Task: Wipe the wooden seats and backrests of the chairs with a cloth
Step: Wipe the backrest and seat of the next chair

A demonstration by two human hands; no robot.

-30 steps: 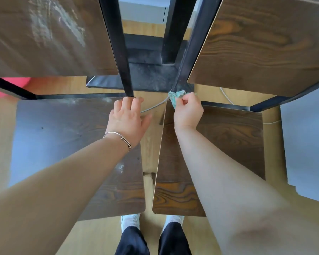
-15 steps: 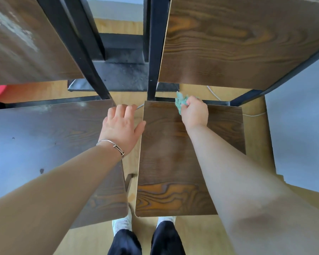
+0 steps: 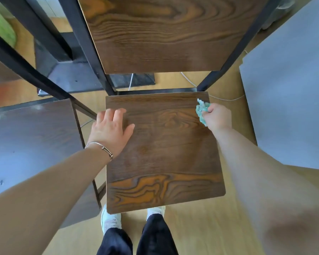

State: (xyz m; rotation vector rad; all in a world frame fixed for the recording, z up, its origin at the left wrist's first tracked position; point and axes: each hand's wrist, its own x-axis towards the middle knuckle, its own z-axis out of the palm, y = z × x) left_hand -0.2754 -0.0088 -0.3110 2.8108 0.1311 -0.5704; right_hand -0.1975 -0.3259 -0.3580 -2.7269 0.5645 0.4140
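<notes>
The hands are well apart, one at each side of the same wooden seat (image 3: 164,159). The left hand (image 3: 110,129) lies flat on the left part of the seat, with straight fingers pointing away, toward the backrest (image 3: 164,34), and the thumb spread to the right. A thin bracelet (image 3: 101,147) is on this wrist. The right hand (image 3: 216,116) has its fingers curled around a crumpled teal cloth (image 3: 202,111) and holds it on the seat, near the far right corner. The cloth comes out of the hand on the left side; its long axis runs from far to near, about parallel to the right edge of the seat.

The seat is almost square, and its wood grain runs from left to right. The backrest rises behind its far edge, held by a black metal frame (image 3: 92,52), with the same direction of grain.

The middle and the near part of the seat are uncovered between the two arms. On the left a second seat (image 3: 35,144) stands just beside, with a narrow gap between the two edges. On the right a grey panel (image 3: 293,107) is near the seat, and a strip of wooden floor (image 3: 201,227) separates them. A thin white cable (image 3: 226,99) lies on the floor just behind the right corner. White shoes (image 3: 110,219) stand at the near edge, partly under it.
</notes>
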